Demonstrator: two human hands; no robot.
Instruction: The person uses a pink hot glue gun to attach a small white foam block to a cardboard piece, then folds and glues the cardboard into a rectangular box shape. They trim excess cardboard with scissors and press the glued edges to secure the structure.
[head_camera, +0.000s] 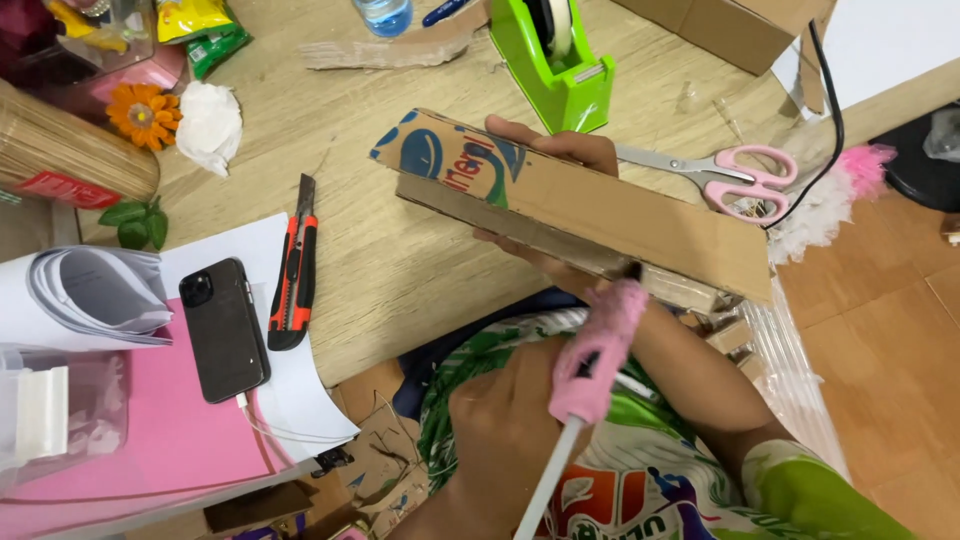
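Observation:
My right hand (548, 146) grips a long folded cardboard piece (600, 215) with blue and green print at its left end, thumb on top and fingers underneath, holding it over the edge of the wooden table (400, 270). My left hand (500, 430) holds a pink glue gun (598, 345) with a white glue stick (548, 480) sticking out of its back. The gun's black tip touches the near edge of the cardboard.
On the table are a green tape dispenser (560, 65), pink-handled scissors (735, 178), an orange-and-black utility knife (294, 270), a black phone (224, 330) on white and pink paper, an orange flower (143, 113), a crumpled tissue (210, 122), a cardboard box (740, 30) and a black cable (832, 110).

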